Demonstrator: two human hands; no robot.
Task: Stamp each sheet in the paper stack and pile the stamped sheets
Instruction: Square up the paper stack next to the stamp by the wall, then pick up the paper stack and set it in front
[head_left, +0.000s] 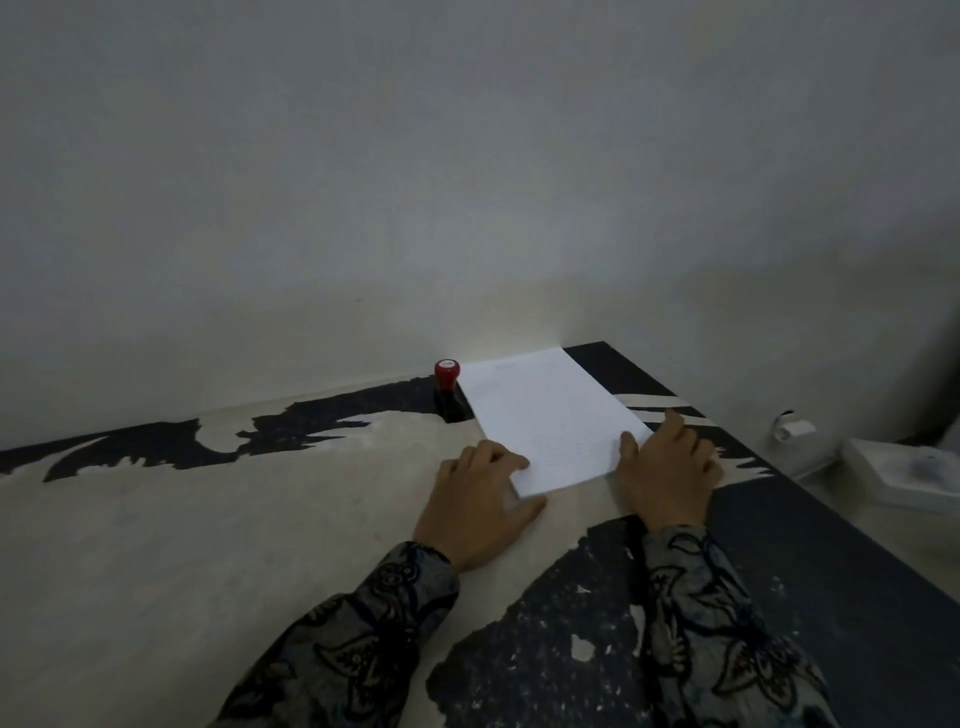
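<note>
1. Right, I'm looking down at the paper stack, which lies on the worn table with its far end close to the wall; everything below is placed against that stack.

2. My left hand sits at the stack's near left corner, fingers loosely spread and flat, fingertips touching the paper edge, thumb running along the near edge. It clamps nothing.

3. My right hand rests at the near right corner, thumb lying on the top sheet, the other fingers flat along the right edge. Also relaxed, pinching nothing that I can see.

4. The stamp, red knob up, stands upright just beside the stack's far left corner, untouched by either hand.

5. I judge this to be the squaring-up step: both hands steady the stack, no stamping is in progress. I can make out no stamp mark on the top sheet, though the light is dim and only faint print shows.

6. No pile of stamped sheets is visible beside the stack, so I take the task to be at or near its start.

7. The next move, I reckon, calls for one hand to leave its corner, reach to the stack's far left and grip the stamp by its knob, while the other hand presses the sheets down so that they don't slide.
</note>
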